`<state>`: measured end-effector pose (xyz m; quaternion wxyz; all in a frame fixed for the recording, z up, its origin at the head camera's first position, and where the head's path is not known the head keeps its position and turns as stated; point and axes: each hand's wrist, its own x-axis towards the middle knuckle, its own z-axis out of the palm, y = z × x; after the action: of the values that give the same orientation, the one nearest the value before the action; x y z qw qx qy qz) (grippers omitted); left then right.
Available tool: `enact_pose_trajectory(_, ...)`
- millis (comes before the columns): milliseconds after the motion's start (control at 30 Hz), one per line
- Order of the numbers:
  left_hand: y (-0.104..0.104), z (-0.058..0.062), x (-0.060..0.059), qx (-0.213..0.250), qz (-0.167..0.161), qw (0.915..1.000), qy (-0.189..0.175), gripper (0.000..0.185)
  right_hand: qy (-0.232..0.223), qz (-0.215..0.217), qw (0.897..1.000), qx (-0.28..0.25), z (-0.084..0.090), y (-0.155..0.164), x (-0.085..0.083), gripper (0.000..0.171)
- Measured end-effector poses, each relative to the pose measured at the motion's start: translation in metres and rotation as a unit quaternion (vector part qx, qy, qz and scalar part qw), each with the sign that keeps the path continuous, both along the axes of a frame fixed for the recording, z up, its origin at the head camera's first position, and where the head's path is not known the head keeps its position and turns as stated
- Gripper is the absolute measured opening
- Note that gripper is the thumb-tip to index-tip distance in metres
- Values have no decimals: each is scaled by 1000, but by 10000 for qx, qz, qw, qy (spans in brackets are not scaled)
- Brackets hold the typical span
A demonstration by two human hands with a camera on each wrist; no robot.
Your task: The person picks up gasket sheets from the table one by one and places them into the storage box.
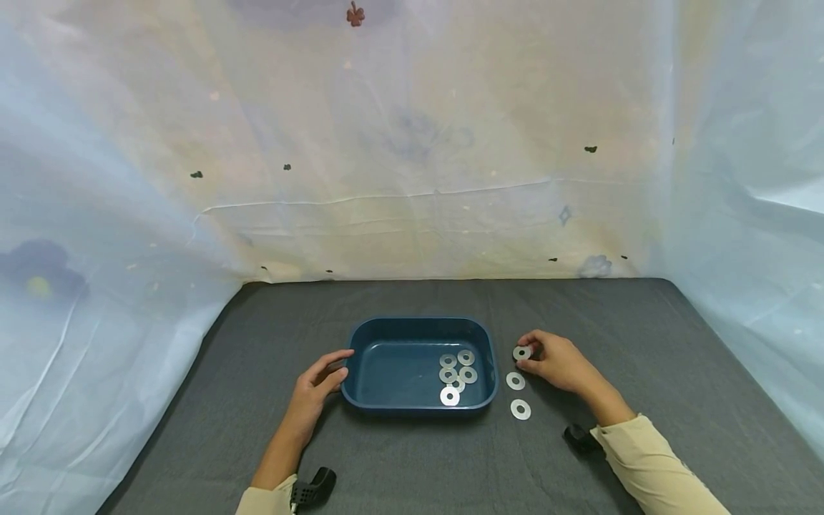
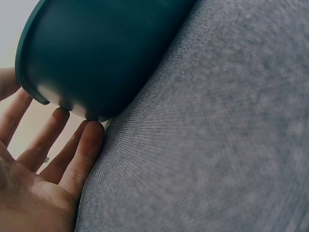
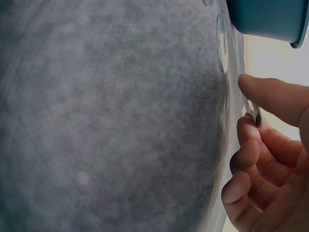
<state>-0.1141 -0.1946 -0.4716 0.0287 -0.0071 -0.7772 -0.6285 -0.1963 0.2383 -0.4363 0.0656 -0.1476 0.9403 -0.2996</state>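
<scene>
A dark blue rectangular tray (image 1: 393,410) stands on the grey cloth, with several flat metal washers (image 1: 450,396) grouped in its right half. My left hand (image 1: 313,390) is at the tray's left end. In the left wrist view its fairly straight fingertips (image 2: 91,137) touch the outer wall near the rim. Right of the tray, my right hand (image 1: 558,363) pinches a washer (image 1: 517,354) between thumb and fingers. The right wrist view shows that washer (image 3: 256,116) edge-on, close over the cloth. Two more washers, a nearer one (image 1: 521,409) and a middle one (image 1: 515,380), lie below it.
Grey cloth (image 1: 412,465) covers the table. Pale patterned sheeting (image 1: 412,143) hangs behind and along both sides. Each wrist wears a black device, the left one (image 1: 313,488) and the right one (image 1: 581,438), low over the cloth.
</scene>
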Motion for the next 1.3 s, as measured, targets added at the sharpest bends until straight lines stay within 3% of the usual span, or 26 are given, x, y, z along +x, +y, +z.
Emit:
enact_pose_trajectory(767,0,0,0,33,18,10000,32,37,328,-165,9989,-294,9,-2,6,36)
enact_pose_trajectory(1300,1,1,0,78,42,10000,-36,36,544,68,9979,-353,23,-8,15,37)
